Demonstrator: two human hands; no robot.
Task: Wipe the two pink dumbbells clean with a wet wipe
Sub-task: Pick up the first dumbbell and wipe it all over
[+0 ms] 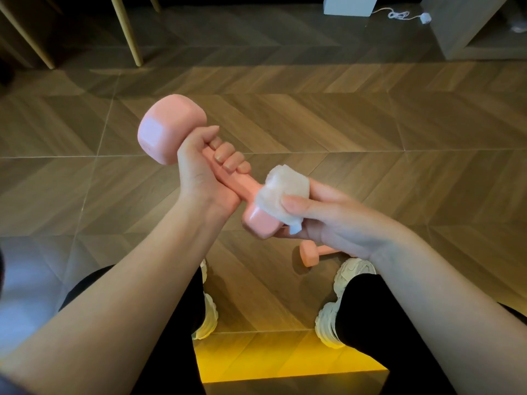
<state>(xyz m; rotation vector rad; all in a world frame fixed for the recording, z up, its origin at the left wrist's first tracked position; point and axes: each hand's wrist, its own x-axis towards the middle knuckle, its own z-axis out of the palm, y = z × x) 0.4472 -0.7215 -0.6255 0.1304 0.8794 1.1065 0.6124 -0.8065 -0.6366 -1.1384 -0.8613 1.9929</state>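
Note:
A pink dumbbell (168, 126) is held up over the floor, tilted, one head far left and high, the other near and low. My left hand (208, 166) grips its handle just below the upper head. My right hand (319, 218) holds a white wet wipe (282, 195) wrapped over the lower head, thumb on top and fingers underneath. The second pink dumbbell (310, 253) lies on the floor below my right hand, partly hidden by my wrist.
I sit over a wooden chevron floor (313, 124), my legs in black trousers and pale chunky shoes (345, 286) below. Wooden furniture legs (125, 29) stand far left. A white box (350, 5), a white cable (399, 15) and a grey unit (467, 35) are at the far right.

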